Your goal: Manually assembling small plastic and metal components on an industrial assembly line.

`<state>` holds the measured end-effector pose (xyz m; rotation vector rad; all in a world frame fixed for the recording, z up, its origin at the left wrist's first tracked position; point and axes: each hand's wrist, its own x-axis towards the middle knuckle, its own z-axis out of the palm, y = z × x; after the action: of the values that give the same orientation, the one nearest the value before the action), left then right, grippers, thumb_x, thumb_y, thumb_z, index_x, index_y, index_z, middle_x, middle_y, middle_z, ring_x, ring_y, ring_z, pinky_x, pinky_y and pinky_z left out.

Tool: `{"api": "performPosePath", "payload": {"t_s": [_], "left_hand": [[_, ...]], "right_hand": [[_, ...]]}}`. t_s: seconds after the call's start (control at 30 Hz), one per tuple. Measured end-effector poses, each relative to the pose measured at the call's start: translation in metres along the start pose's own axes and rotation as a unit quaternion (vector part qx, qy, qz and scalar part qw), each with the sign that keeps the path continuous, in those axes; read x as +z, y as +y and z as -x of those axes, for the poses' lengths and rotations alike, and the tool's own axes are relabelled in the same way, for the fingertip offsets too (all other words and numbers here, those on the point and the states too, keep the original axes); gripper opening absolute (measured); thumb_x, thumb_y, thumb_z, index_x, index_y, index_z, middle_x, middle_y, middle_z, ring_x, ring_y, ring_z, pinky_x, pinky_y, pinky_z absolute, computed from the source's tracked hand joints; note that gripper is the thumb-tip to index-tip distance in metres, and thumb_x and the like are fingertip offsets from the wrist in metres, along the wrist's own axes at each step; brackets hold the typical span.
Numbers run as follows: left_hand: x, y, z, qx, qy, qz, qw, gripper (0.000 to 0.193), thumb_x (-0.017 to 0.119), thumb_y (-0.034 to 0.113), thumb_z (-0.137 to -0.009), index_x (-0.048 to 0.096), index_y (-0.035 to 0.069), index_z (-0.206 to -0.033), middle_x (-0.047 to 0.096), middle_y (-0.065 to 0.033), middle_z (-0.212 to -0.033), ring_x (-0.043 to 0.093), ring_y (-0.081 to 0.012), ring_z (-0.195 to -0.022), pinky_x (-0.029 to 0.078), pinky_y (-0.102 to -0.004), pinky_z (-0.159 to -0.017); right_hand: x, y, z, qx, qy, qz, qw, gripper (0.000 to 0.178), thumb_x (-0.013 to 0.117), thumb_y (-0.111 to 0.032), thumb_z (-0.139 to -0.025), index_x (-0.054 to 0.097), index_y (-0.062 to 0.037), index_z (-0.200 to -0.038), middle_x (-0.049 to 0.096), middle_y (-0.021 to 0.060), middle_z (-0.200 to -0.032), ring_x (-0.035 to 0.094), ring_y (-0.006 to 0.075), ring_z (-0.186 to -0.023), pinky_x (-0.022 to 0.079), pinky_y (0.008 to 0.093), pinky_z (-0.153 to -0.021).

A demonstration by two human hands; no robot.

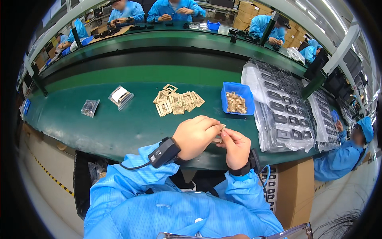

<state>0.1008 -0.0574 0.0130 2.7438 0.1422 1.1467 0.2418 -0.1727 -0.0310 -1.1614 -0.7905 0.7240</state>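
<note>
The right hand (pixel 237 150) pinches a small tan frame (pixel 217 140), mostly covered, above the green table (pixel 131 125). The left hand (pixel 195 138) curls beside it, fingertips hidden; its grip I cannot tell. Beyond lie piled tan frames (pixel 178 101) and a blue bin (pixel 237 87) of indistinct golden parts (pixel 235 103).

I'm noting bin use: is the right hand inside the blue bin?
No, the right hand pinches a tan part on the person's side of the blue bin, outside its walls.
</note>
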Motion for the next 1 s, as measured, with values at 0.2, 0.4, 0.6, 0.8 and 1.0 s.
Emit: {"api": "performPosePath", "payload": {"t_s": [0.2,0.4,0.6,0.8,1.0], "left_hand": [[0.025,-0.009,-0.026,0.037,-0.022,-0.050,0.998,0.025,0.070,0.016,-0.082,0.068,0.004,-0.103,0.070,-0.0103,-0.107,0.068,-0.0267,-0.100,0.058,-0.0363,-0.079],[0.048,-0.020,-0.049,0.055,-0.078,-0.095,0.991,0.023,0.070,0.018,-0.083,0.064,0.003,-0.100,0.067,-0.0089,-0.099,0.067,-0.0260,-0.094,0.057,-0.0356,-0.072],[0.086,-0.038,-0.061,0.022,0.004,-0.018,1.000,0.020,0.069,0.013,-0.081,0.060,0.002,-0.096,0.063,-0.0108,-0.095,0.064,-0.0283,-0.093,0.056,-0.0361,-0.071],[0.098,-0.043,-0.070,-0.014,0.033,0.045,0.998,0.016,0.068,0.004,-0.081,0.059,0.003,-0.094,0.062,-0.0112,-0.097,0.062,-0.0313,-0.094,0.054,-0.0386,-0.074],[0.100,-0.033,-0.069,-0.008,-0.018,0.047,0.999,0.015,0.067,0.003,-0.082,0.058,0.003,-0.094,0.062,-0.0114,-0.099,0.062,-0.0321,-0.095,0.053,-0.0390,-0.074]], "right_hand": [[-0.020,0.000,-0.022,-0.089,0.032,0.116,0.989,0.017,0.065,0.001,-0.094,0.071,0.0068,-0.108,0.073,0.0106,-0.097,0.069,0.0111,-0.080,0.057,0.0240,-0.069],[-0.035,0.007,-0.045,-0.192,0.060,0.201,0.959,0.017,0.067,0.003,-0.090,0.072,0.0074,-0.105,0.074,0.0116,-0.091,0.068,0.0112,-0.078,0.056,0.0237,-0.068],[-0.045,0.035,-0.062,-0.147,0.114,0.126,0.974,0.017,0.067,-0.001,-0.092,0.071,0.0057,-0.107,0.074,0.0103,-0.093,0.069,0.0111,-0.079,0.056,0.0236,-0.067],[-0.047,0.034,-0.066,-0.082,0.116,0.024,0.990,0.018,0.062,-0.003,-0.097,0.067,0.0051,-0.112,0.072,0.0101,-0.101,0.069,0.0121,-0.083,0.058,0.0250,-0.069],[-0.054,0.038,-0.065,-0.074,0.100,0.006,0.992,0.013,0.059,-0.004,-0.099,0.068,0.0034,-0.105,0.071,0.0060,-0.093,0.068,0.0106,-0.080,0.055,0.0234,-0.071]]}}
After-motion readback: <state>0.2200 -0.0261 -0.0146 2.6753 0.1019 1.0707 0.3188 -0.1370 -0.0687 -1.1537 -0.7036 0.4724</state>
